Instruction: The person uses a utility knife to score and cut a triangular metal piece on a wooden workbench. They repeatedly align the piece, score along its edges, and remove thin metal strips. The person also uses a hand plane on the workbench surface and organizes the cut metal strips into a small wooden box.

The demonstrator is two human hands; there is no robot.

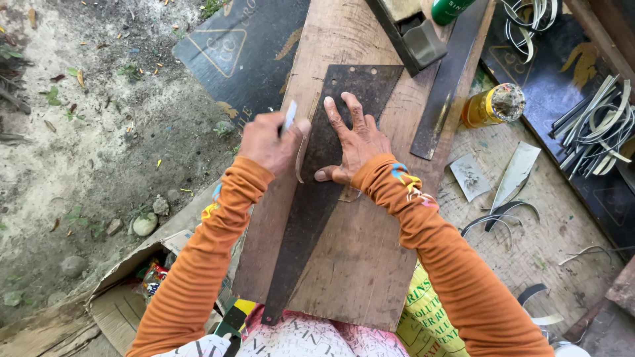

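A long dark rusty saw blade [317, 198] lies along a brown wooden board [357, 258] that rests over my lap. My right hand [356, 142] lies flat on the blade with fingers spread, pressing it down. My left hand [268, 140] is closed around a small white marker or chalk stick [290, 117], its tip beside the blade's left edge. A thin curved pale template piece [301, 158] sits between my two hands on the blade's edge. Both arms wear orange sleeves.
A dark metal strip [444, 86] and a metal block tool [413, 36] lie at the board's top right. A yellow bottle [489, 106] lies to the right, beside cut metal scraps [512, 175] and a bundle of curved strips [595, 125]. Dirt ground [86, 132] lies left; a cardboard box [126, 291] sits lower left.
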